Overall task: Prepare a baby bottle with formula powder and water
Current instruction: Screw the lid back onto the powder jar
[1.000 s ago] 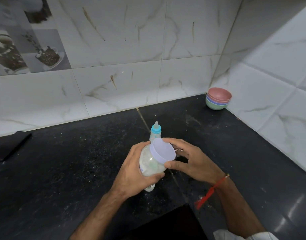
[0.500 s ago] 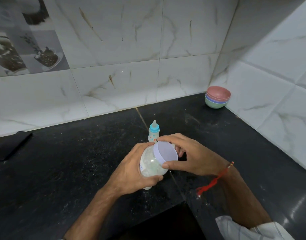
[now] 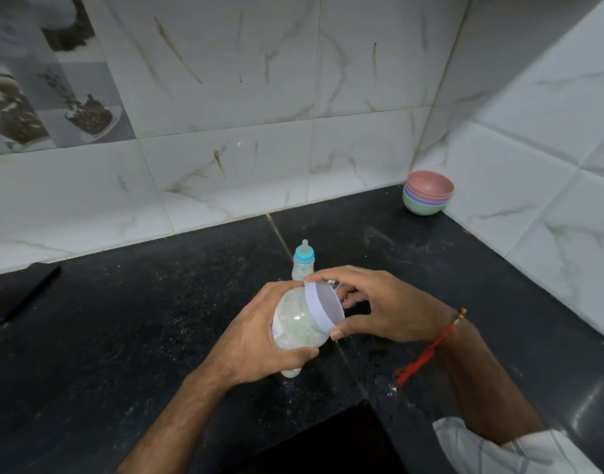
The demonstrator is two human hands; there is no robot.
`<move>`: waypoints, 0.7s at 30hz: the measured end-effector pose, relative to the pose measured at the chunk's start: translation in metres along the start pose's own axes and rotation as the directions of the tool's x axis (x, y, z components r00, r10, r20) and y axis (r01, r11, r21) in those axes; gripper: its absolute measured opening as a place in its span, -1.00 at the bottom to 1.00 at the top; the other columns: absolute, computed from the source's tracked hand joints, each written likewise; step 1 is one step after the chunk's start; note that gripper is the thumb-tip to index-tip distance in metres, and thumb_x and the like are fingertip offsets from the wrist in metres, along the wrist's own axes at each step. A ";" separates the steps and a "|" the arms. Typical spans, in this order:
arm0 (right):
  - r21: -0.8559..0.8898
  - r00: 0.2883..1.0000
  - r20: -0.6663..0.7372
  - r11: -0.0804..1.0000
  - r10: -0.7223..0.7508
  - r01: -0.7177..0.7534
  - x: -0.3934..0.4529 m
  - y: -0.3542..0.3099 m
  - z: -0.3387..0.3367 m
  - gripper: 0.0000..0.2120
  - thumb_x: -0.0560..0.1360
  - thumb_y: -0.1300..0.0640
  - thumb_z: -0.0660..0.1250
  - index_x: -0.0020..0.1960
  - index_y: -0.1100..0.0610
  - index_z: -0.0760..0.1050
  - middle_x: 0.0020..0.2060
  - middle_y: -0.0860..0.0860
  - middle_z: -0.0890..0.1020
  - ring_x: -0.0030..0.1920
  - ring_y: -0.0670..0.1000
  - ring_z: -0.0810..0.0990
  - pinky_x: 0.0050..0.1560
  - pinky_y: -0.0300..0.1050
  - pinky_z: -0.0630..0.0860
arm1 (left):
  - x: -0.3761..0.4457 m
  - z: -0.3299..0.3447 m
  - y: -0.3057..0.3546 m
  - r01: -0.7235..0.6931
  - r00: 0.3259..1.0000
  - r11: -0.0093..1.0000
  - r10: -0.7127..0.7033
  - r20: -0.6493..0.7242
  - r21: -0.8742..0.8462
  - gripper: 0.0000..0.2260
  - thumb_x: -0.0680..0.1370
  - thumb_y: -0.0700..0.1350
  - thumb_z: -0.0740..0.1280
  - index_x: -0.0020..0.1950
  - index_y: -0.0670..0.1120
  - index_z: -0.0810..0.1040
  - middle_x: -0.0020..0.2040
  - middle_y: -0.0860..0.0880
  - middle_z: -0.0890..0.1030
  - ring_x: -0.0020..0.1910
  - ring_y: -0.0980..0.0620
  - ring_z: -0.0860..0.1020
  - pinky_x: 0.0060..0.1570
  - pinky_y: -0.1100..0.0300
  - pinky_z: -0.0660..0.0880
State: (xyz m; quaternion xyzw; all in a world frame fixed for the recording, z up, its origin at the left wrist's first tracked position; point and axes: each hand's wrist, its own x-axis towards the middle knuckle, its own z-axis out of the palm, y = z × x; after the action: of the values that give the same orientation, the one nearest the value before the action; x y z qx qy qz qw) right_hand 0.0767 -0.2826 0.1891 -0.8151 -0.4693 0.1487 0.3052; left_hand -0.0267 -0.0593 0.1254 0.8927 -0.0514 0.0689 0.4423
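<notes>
Head view | left hand (image 3: 259, 340) grip: round jar (image 3: 297, 323) | right hand (image 3: 389, 304) grip: pinching lid (image 3: 323, 307)

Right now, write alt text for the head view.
A left hand grips a clear jar of white powder, tilted over a black counter, while the right hand pinches its lavender lid. A small baby bottle stands just behind; stacked bowls sit in the corner.
</notes>
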 end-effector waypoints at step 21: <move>-0.003 0.998 -0.006 0.998 -0.068 0.068 0.000 -0.001 0.001 -0.26 0.51 0.03 0.51 0.59 0.08 0.27 0.50 -0.05 0.41 0.46 -0.11 0.38 0.31 -0.37 0.39 | 0.012 -0.015 -0.003 -0.047 0.997 0.996 0.042 0.072 0.072 -0.21 0.20 0.19 0.61 0.33 0.38 0.32 0.24 0.39 0.48 0.24 0.32 0.51 0.20 0.24 0.54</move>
State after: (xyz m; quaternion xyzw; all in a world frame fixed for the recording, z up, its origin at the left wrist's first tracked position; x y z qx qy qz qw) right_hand 0.0750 -0.2820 0.1888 -0.7998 -0.4959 0.1349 0.3103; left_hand -0.0153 -0.0463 0.1341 0.9089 -0.0842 0.0491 0.4055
